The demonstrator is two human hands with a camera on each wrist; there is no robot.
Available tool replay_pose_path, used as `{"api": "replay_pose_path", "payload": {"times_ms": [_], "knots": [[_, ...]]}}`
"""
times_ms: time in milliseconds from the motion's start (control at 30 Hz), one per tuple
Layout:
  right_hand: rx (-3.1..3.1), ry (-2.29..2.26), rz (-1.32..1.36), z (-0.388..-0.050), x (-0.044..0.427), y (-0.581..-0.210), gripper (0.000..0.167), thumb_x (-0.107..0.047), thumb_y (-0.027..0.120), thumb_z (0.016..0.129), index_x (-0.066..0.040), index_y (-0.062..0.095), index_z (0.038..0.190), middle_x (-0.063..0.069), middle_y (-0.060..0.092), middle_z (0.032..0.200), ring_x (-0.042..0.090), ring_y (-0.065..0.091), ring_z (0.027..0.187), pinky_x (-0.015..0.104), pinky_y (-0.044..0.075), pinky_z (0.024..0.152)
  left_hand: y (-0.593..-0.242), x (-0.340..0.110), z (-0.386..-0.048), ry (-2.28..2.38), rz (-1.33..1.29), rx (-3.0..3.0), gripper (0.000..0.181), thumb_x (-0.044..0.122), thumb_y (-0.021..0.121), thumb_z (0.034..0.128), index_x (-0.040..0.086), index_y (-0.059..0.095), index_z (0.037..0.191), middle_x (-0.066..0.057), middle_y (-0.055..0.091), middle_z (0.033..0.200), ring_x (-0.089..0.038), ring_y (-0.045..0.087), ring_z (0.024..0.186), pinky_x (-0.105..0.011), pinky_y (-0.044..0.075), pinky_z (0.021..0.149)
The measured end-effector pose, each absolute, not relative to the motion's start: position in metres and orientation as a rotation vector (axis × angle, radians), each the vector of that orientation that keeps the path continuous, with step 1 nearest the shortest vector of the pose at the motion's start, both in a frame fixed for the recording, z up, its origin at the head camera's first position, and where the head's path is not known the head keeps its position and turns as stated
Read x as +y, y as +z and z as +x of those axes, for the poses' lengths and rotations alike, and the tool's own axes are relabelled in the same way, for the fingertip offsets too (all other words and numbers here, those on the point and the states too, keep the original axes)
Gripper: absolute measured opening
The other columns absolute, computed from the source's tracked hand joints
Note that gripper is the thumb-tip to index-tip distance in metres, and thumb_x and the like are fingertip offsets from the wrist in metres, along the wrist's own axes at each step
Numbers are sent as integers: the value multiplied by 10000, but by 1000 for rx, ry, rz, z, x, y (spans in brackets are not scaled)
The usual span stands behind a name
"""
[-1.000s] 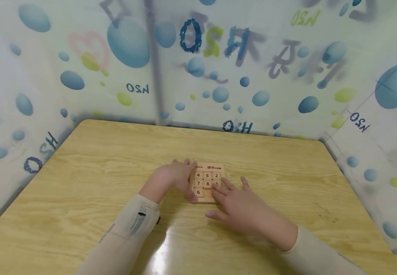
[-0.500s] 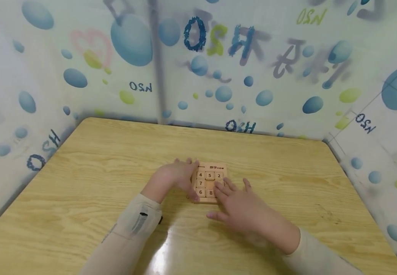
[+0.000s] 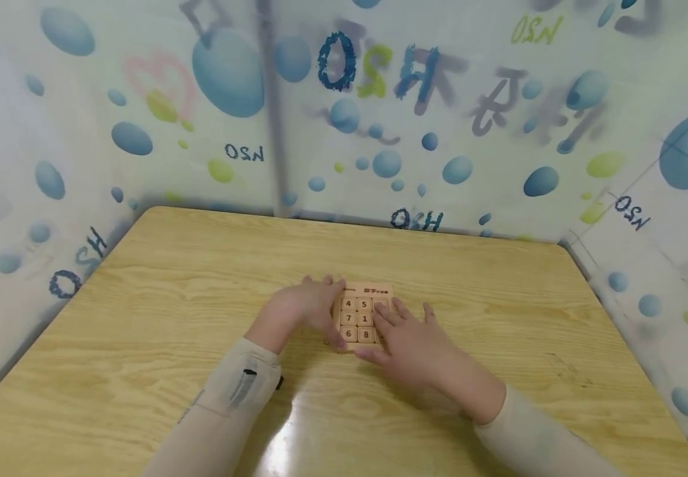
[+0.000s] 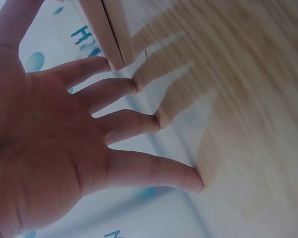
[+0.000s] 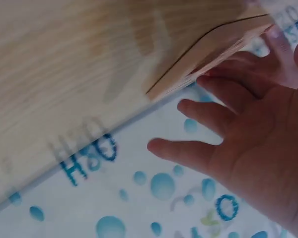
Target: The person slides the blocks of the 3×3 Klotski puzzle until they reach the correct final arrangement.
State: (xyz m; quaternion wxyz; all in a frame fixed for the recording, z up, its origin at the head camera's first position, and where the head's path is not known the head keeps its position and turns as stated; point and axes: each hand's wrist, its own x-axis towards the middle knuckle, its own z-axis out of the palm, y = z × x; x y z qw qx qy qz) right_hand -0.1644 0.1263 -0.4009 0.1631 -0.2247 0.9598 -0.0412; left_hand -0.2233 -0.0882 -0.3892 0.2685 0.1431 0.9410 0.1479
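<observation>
A small wooden sliding number puzzle (image 3: 357, 343) lies flat on the table, with numbered square tiles in a frame. Tiles 4, 5, 7, 1, 6 and 8 are readable in the left and middle columns; my right fingers cover much of the right column. My left hand (image 3: 310, 308) holds the frame's left side between thumb and index finger. In the left wrist view its other fingers (image 4: 134, 124) spread onto the tabletop. My right hand (image 3: 415, 348) lies over the right side with fairly straight fingers, fingertips on the right-column tiles. Its thumb reaches the puzzle's lower edge.
The wood-grain table (image 3: 230, 252) extends around the puzzle on all sides. Walls with a bubble-print covering (image 3: 385, 162) stand behind it and to both sides. A glare spot (image 3: 278, 454) shows near the table's front.
Tile 8 has slid down from the centre to the bottom row, then tile 1 left into the centre. My right fingers have moved slightly up the right column; the left hand keeps its hold.
</observation>
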Motion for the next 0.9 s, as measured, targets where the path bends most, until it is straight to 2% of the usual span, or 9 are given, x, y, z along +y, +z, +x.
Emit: {"api": "replay_pose_path", "payload": {"times_ms": [233, 400, 533, 733, 900], "knots": [[2646, -20, -616, -169, 142, -395, 814, -680, 454, 1058, -145, 374, 1666, 3, 279, 1776, 390, 191, 1665, 831, 104, 1256, -388, -85, -223, 386, 378, 2531, 1270, 474, 967, 737, 181, 215, 1717, -139, 137, 1797, -517, 115, 1640, -741, 172, 1297], [2637, 32, -702, -176, 132, -387, 794, -691, 448, 1055, -180, 394, 1661, -23, 326, 1761, 365, 205, 1666, 813, 119, 1270, -390, -86, -224, 385, 382, 2535, 1283, 487, 967, 731, 181, 208, 1718, -140, 135, 1797, -517, 113, 1639, -746, 176, 1292], [2651, -24, -793, -187, 124, -393, 788, -675, 429, 1069, -182, 349, 1679, -18, 290, 1774, 356, 163, 1677, 804, 104, 1279, -392, -87, -225, 375, 397, 2538, 1281, 511, 960, 734, 177, 211, 1718, -144, 146, 1796, -530, 130, 1633, -758, 192, 1283], [2679, 80, -683, -188, 133, -394, 770, -684, 442, 1060, -191, 419, 1650, -36, 346, 1752, 352, 182, 1675, 806, 104, 1277, -392, -86, -224, 404, 408, 2532, 1269, 498, 961, 737, 178, 219, 1717, -140, 148, 1797, -520, 127, 1638, -759, 183, 1285], [2641, 39, -785, -180, 131, -392, 785, -705, 427, 1054, -199, 412, 1653, -35, 325, 1758, 340, 181, 1675, 807, 101, 1277, -390, -87, -224, 380, 394, 2533, 1266, 501, 954, 748, 177, 208, 1719, -137, 145, 1799, -520, 126, 1638, -750, 196, 1288]]}}
